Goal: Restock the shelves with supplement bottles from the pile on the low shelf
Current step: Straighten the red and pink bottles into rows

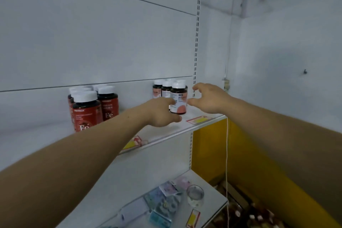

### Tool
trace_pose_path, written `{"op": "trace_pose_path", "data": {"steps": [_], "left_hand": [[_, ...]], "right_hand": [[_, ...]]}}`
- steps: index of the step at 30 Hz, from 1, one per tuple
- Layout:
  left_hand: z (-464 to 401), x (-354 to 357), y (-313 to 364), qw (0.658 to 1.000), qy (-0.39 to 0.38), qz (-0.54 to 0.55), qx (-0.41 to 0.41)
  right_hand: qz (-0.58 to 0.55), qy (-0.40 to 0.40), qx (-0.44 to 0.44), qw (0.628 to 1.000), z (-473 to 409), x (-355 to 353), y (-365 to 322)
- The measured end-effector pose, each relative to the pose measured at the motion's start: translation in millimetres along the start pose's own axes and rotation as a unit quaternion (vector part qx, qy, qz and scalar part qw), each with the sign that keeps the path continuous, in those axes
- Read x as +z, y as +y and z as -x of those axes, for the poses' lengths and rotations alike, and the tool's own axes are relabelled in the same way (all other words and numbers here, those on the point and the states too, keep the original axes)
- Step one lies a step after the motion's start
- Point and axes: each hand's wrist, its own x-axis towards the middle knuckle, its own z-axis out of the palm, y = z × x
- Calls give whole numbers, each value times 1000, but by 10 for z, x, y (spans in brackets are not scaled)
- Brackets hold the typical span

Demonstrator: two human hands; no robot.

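The front peach-label bottle (178, 99) stands upright near the right end of the upper shelf (203, 123), close to its front edge, with more white-capped bottles of the same kind (162, 88) packed just behind it toward the back panel. The left hand (161, 112) reaches in from the left with fingers extended against the bottle's lower side; whether they only touch it or partly wrap it I cannot tell, since the fingertips are hidden behind the hand. The right hand (207, 98) hovers just beside the bottle on its right, fingers loosely curved and spread, holding nothing.

The risk, as I judge it, is a tip or a slide: the bottle sits near the front lip, so a push from the left with no support on the right could send it over the edge onto the lower shelf (212, 181) (a glass (195, 195) and flat packets (166, 200) lie there). A shove backward could also knock the rear bottles out of line. The red Fe bottles (92, 109) stand well apart to the left.
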Motion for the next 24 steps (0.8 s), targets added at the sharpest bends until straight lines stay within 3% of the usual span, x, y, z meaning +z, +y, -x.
{"op": "trace_pose_path", "data": {"steps": [10, 19, 24], "left_hand": [[-1016, -17, -306, 992, 84, 82, -52], [-1359, 73, -177, 969, 92, 206, -98], [-1362, 111, 3, 964, 123, 174, -159]], "right_hand": [[-9, -24, -37, 999, -1222, 125, 465], [-94, -100, -173, 975, -2019, 293, 601], [-136, -119, -225, 957, -2252, 468, 639]]}}
